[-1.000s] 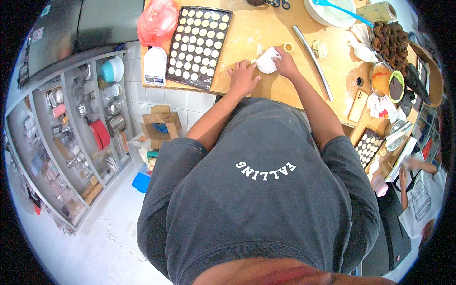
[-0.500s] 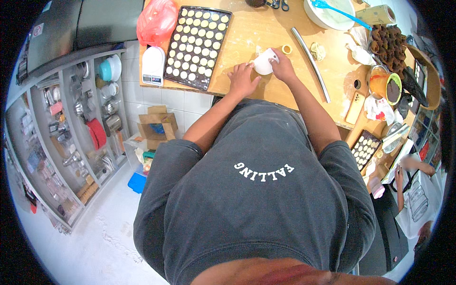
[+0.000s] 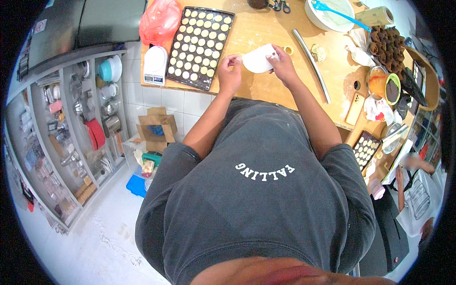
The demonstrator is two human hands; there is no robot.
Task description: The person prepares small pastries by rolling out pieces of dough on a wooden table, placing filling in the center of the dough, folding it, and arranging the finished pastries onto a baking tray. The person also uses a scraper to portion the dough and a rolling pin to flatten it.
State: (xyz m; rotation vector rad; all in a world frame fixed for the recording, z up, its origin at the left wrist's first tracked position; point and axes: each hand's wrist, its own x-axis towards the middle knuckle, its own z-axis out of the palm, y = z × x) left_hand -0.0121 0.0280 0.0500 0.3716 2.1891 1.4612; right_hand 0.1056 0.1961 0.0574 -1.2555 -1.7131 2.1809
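My right hand (image 3: 284, 66) grips a white half-round dough scraper (image 3: 258, 60) by its right end, near a small hole, above the wooden table (image 3: 251, 28). My left hand (image 3: 230, 73) is raised at the scraper's left end with its fingers pinched together. Whatever lies between those fingertips is too small to make out. Just left of that hand stands a dark baking tray (image 3: 212, 80) holding rows of small pale dough rounds (image 3: 196, 43). A ring cutter (image 3: 288, 50) lies beyond my right hand, and a metal tube (image 3: 311, 65) rests to its right.
A white kitchen scale (image 3: 156, 64) and a red plastic bag (image 3: 160, 21) flank the tray. Dough scraps (image 3: 318, 53), a white bowl (image 3: 331, 19) with a blue spatula (image 3: 342, 16), and a phone (image 3: 355, 108) occupy the right side. Another person's arm (image 3: 400, 187) shows at far right.
My left hand has lifted from the table beside the scraper and moved left, its spread fingers now pinched. The scraper has tilted in my right hand, showing more of its white face.
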